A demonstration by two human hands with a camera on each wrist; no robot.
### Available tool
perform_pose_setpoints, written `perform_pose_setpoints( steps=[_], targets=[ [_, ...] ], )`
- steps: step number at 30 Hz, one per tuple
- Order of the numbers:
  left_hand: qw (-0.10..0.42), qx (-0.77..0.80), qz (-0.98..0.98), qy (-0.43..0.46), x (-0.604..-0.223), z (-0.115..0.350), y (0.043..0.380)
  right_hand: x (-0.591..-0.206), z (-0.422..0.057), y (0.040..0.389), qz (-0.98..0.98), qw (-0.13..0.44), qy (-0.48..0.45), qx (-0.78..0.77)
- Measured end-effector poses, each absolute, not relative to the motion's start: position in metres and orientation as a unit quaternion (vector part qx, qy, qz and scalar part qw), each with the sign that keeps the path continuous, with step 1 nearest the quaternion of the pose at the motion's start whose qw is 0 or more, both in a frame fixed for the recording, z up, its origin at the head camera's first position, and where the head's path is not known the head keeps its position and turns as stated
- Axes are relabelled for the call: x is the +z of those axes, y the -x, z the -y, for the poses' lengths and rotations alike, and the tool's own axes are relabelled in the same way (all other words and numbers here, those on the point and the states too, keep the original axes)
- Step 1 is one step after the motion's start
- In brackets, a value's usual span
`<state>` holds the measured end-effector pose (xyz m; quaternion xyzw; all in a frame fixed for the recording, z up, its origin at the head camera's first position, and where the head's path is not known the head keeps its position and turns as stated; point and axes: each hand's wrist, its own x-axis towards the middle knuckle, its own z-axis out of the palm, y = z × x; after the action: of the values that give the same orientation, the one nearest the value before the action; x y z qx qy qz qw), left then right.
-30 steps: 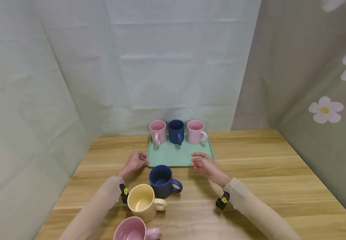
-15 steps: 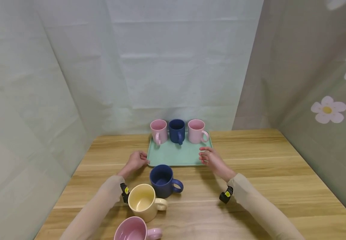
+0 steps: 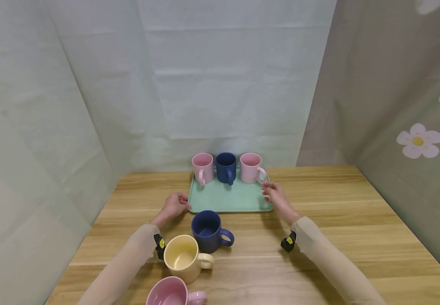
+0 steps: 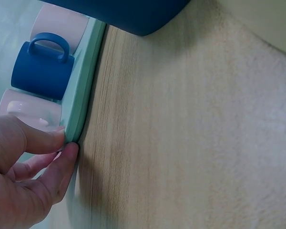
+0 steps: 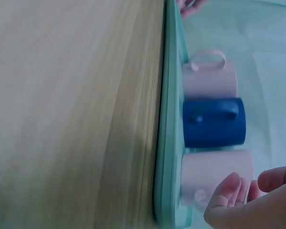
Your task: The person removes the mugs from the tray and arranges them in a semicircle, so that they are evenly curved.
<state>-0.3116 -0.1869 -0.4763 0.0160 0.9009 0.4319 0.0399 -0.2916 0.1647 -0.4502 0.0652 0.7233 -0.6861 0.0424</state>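
A mint-green tray [image 3: 225, 199] lies at the back of the table. Along its far side stand a pink mug [image 3: 203, 171], a navy mug [image 3: 226, 168] and another pink mug [image 3: 249, 171]. My left hand [image 3: 175, 205] pinches the tray's near left corner; in the left wrist view the thumb [image 4: 45, 142] is above the rim and fingertips are below. Over the tray's right edge is my right hand [image 3: 279, 201], fingers loosely bent and holding nothing. In the right wrist view its fingers [image 5: 224, 191] are in front of the nearer pink mug.
In front of the tray stand a navy mug [image 3: 206, 235], a cream mug [image 3: 183, 260] and a pink mug [image 3: 168, 294], in a slanting row beside my left forearm. The wooden table [image 3: 338, 237] ends at a pale cloth backdrop [image 3: 224, 84] behind the tray.
My right hand has moved right, from over the tray's front edge to its right edge. My left hand stays at the near left corner. The mugs keep their places.
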Motion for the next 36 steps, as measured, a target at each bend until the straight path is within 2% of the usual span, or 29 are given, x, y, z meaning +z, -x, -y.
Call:
perform_pose_setpoints(
  steps=[7,16,24,36],
  targets=[
    [0.034,0.44,-0.897,-0.015,-0.478,0.187,0.312,-0.453,-0.173,0.305,-0.704,0.015,-0.077,-0.706],
    [0.033,0.438,-0.898,-0.017,-0.476,0.185,0.31,-0.452,-0.174,0.311,-0.707,0.015,-0.065,-0.704],
    [0.032,0.429,-0.903,-0.015,-0.473,0.186,0.309,-0.452,-0.176,0.318,-0.732,0.056,-0.03,-0.678],
    [0.029,0.417,-0.908,-0.009,-0.472,0.183,0.306,-0.456,-0.179,0.328,-0.733,0.087,0.004,-0.675]
  ],
)
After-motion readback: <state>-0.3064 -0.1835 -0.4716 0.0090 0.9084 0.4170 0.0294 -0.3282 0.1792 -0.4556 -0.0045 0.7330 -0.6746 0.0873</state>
